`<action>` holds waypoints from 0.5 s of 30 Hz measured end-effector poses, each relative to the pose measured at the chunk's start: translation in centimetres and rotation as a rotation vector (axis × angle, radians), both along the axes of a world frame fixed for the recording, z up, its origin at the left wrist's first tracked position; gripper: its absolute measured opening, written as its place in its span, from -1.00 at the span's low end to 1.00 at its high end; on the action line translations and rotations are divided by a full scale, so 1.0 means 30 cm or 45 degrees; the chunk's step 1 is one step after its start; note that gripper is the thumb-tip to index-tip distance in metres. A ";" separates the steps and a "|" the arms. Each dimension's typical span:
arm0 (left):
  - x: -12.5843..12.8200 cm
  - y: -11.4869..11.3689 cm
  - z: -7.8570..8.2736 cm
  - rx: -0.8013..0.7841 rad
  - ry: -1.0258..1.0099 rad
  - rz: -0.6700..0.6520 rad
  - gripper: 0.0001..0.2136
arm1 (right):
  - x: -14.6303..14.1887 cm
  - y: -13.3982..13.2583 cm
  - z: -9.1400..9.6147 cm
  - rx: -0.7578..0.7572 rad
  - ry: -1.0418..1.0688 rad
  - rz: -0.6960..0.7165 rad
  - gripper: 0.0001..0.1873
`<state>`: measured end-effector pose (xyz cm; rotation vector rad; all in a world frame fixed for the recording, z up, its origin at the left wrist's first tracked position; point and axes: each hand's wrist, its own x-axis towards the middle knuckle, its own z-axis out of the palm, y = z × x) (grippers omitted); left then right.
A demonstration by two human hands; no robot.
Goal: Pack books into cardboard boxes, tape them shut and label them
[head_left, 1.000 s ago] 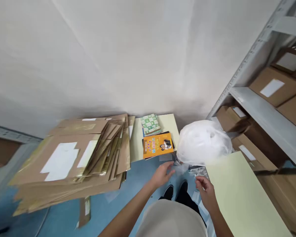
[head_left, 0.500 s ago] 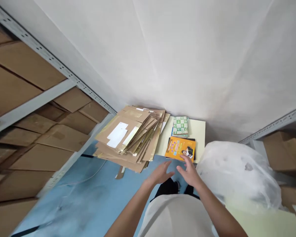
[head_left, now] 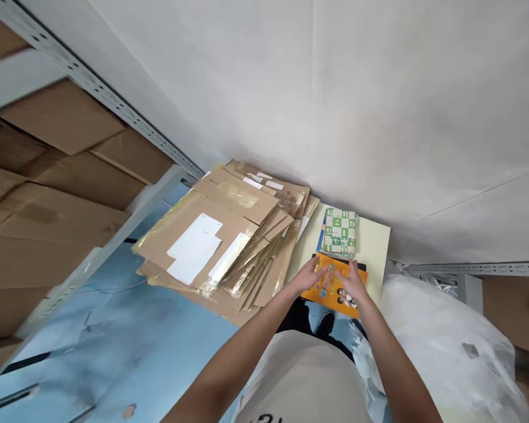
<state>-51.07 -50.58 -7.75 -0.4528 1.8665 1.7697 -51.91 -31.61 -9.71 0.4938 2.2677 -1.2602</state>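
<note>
An orange book [head_left: 330, 291] with pictured figures on its cover lies near the front of a pale yellow board or tabletop [head_left: 374, 241]. My left hand [head_left: 307, 277] is at its left side, with the thumb over the cover. From the right, my right hand [head_left: 354, 283] holds the same book, its thumb also on the cover and its fingers toward the far edge. Something dark and flat [head_left: 361, 267] sticks out from under the orange book. Just behind it, a green-and-white checkered book [head_left: 340, 232] tops a small stack with blue edges.
Left of the books rises a pile of flattened cardboard [head_left: 194, 214] with tape and white labels. A large white plastic bag [head_left: 449, 341] bulges at right. Shelving with cardboard boxes [head_left: 57, 217] stands at left. A pale wall [head_left: 357, 106] closes the far side.
Both hands have moved forward from in front of the orange book onto its two sides and have taken hold of it. The view has shifted and come closer to the cardboard pile.
</note>
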 end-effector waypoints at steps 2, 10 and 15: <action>-0.095 0.024 -0.025 0.013 -0.047 0.065 -0.16 | -0.083 0.002 -0.035 0.058 -0.019 -0.121 0.03; -0.242 0.121 -0.103 0.104 -0.158 0.128 -0.12 | -0.221 0.014 -0.167 0.045 0.134 -0.263 -0.23; -0.225 0.120 -0.159 0.165 -0.221 0.273 -0.21 | -0.225 0.018 -0.172 0.108 0.073 -0.367 -0.31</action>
